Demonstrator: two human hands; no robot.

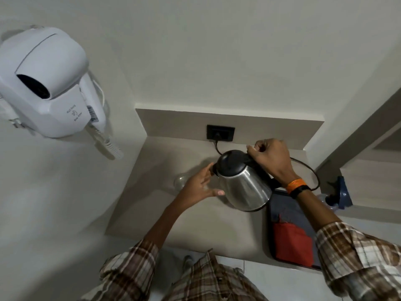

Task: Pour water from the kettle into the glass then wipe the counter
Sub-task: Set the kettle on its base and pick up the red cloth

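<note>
A steel kettle [247,187] with a black lid is lifted off the beige counter [173,213] and tilted to the left, its spout toward my left hand. My right hand [271,158] is closed around the kettle's black handle at its back. A clear glass [180,181] stands on the counter left of the spout, and my left hand [200,184] wraps around its right side, hiding most of it. I cannot see any water stream.
A dark tray [273,218] with a red cloth [293,244] lies at the counter's right. A black cord [312,172] runs from the wall socket [220,132] behind the kettle. A white wall-mounted hair dryer [47,83] hangs at the left. A blue object [341,195] sits beyond the tray.
</note>
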